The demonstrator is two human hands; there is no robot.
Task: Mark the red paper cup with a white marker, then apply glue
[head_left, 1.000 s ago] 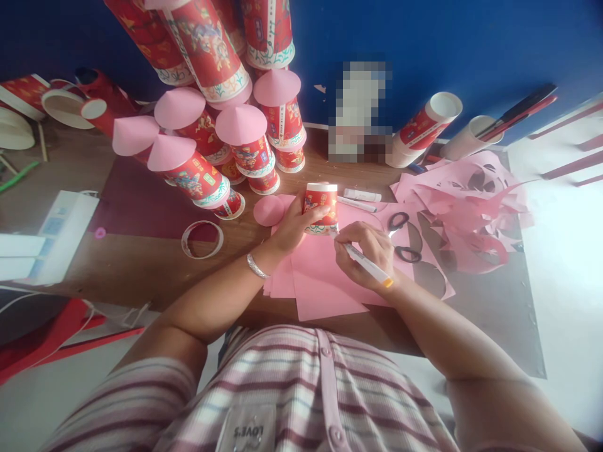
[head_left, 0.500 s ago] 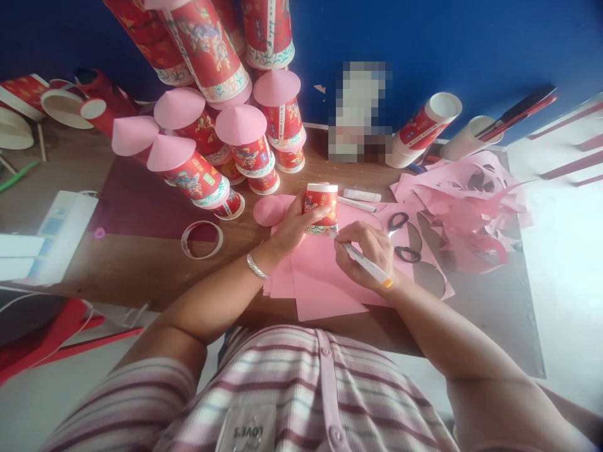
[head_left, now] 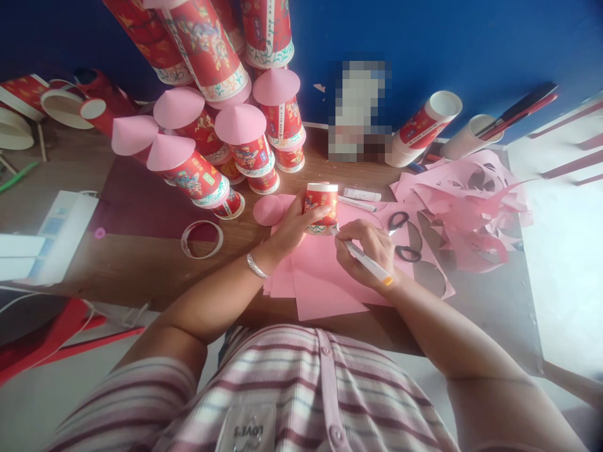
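My left hand (head_left: 296,223) is wrapped round a red paper cup (head_left: 320,199) with white bands at its top and bottom. Green curls are drawn along the lower band. A white marker pen (head_left: 367,262) with an orange end is pinched in my right hand (head_left: 370,248), its tip at the lower right edge of the cup. Pink paper sheets (head_left: 325,276) lie beneath both hands. Beside my right hand rest scissors (head_left: 407,253) with black handles, partly hidden. Another white marker (head_left: 360,204) and a white cap-like tube (head_left: 362,195) lie just behind the cup.
Red cup towers with pink paper cones (head_left: 241,123) stand at the back left. Pink paper scraps (head_left: 471,207) are heaped on the right, near a pen holder (head_left: 473,135) and a red-and-white tube (head_left: 426,125). A tape roll (head_left: 202,240) lies left of my forearm.
The cup has turned slightly in my left hand, its printed pattern shifting. My right hand and the marker have barely moved.
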